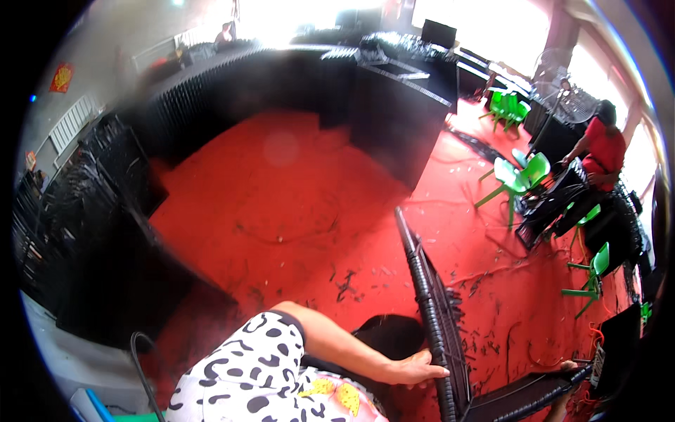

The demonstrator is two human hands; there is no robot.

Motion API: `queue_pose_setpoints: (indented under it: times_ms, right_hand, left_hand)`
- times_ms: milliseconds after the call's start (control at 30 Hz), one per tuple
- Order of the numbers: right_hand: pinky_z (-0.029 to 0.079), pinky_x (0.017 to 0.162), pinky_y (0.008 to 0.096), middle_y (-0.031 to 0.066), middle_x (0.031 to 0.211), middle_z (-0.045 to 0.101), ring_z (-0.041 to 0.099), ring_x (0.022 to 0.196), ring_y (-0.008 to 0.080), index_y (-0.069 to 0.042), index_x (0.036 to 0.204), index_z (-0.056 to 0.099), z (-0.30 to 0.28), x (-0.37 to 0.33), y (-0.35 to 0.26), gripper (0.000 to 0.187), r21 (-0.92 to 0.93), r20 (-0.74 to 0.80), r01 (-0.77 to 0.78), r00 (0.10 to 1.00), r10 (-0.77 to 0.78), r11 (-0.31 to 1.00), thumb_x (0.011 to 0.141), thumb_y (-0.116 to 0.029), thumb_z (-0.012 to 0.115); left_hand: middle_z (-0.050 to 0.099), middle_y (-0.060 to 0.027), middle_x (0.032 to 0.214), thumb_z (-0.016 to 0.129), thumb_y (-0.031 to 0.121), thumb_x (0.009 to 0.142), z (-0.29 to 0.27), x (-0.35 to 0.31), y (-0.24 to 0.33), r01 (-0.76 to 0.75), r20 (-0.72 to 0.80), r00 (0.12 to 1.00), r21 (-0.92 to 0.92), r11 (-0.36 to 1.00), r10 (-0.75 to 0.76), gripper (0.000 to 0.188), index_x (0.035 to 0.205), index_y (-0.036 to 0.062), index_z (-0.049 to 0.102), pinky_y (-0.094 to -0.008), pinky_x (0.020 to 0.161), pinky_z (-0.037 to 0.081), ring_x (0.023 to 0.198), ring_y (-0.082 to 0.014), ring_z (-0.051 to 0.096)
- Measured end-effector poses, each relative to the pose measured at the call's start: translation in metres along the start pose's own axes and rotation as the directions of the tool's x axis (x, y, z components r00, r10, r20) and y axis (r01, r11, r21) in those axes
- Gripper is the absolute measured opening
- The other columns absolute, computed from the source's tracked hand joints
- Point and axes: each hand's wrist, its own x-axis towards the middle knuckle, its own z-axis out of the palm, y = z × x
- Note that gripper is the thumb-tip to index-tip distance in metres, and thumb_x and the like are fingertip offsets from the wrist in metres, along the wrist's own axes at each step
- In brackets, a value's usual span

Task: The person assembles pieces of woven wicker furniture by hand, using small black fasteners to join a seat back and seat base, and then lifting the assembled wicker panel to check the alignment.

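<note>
In front of me stands a dark frame (430,309) wrapped in black woven strips, like part of a rattan chair. One long side of it rises away from me, and a second side runs off to the lower right. My left hand (415,368) grips the near part of the long side, thumb along it and the other fingers partly hidden. At the lower right, my right hand (560,406) is at the underside of the other side; fingertips show over its edge, and most of the hand is hidden.
Black strip scraps litter the red floor (281,190). Stacked black panels (105,232) stand at the left, with more behind. To the right are green chairs (519,176) and a person in red (603,151) beside black woven pieces. A large fan (562,91) stands beyond.
</note>
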Motion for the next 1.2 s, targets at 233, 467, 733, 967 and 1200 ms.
queue_pose_setpoints:
  times_ms: [233,467,733,967,1200]
  right_hand:
    - [0.042,0.073,0.0288,0.0043,0.076,0.057,0.054,0.073,0.0137,-0.006,0.078,0.056,0.033,-0.002,-0.011,0.018,0.017,0.090,-0.125,0.988,0.123,0.992,0.084,-0.023,0.053]
    - [0.042,0.074,0.0293,0.0057,0.076,0.059,0.055,0.074,0.0145,-0.006,0.078,0.057,0.071,-0.018,-0.022,0.019,0.056,0.244,-0.227,0.947,0.207,0.972,0.083,-0.024,0.053]
    - [0.043,0.075,0.0299,0.0072,0.076,0.060,0.057,0.075,0.0154,-0.005,0.077,0.059,0.106,-0.075,-0.017,0.021,0.026,0.463,-0.384,0.823,0.329,0.923,0.083,-0.025,0.054]
    - [0.043,0.076,0.0304,0.0086,0.076,0.062,0.058,0.076,0.0162,-0.005,0.077,0.060,0.112,-0.153,-0.029,0.022,-0.135,0.711,-0.509,0.548,0.441,0.850,0.082,-0.025,0.055]
    - [0.047,0.072,0.0322,0.0150,0.080,0.066,0.064,0.076,0.0207,-0.002,0.076,0.066,0.142,-0.222,-0.083,0.023,-0.286,0.816,-0.607,0.252,0.521,0.741,0.077,-0.025,0.062]
  left_hand:
    - [0.062,-0.0085,0.078,0.065,0.038,0.082,0.006,-0.001,-0.012,0.183,0.241,0.948,0.118,0.976,-0.207,0.040,0.085,-0.0010,0.055,-0.0278,0.042,0.045,0.064,-0.0166,0.062]
    - [0.061,-0.0116,0.069,0.068,0.024,0.079,0.013,0.022,-0.057,0.219,0.449,0.796,0.412,0.884,-0.407,0.030,0.076,-0.0033,0.056,-0.0314,0.042,0.046,0.054,-0.0208,0.061]
    - [0.061,-0.0151,0.066,0.067,0.021,0.069,0.000,0.026,-0.093,-0.137,0.493,0.839,0.599,0.789,-0.229,0.034,0.087,-0.0061,0.059,-0.0377,0.054,0.050,0.065,-0.0263,0.063]
    - [0.061,-0.0143,0.091,0.069,0.010,0.071,-0.051,-0.014,0.013,-0.481,0.243,0.874,0.540,0.690,0.420,0.033,0.104,0.0084,0.064,-0.0382,0.074,0.050,0.082,-0.0313,0.061]
    - [0.059,-0.0149,0.109,0.067,0.003,0.075,-0.189,0.041,0.041,-0.459,0.286,0.486,0.888,-0.037,0.826,0.029,0.103,0.0013,0.060,-0.0386,0.080,0.051,0.098,-0.0321,0.060]
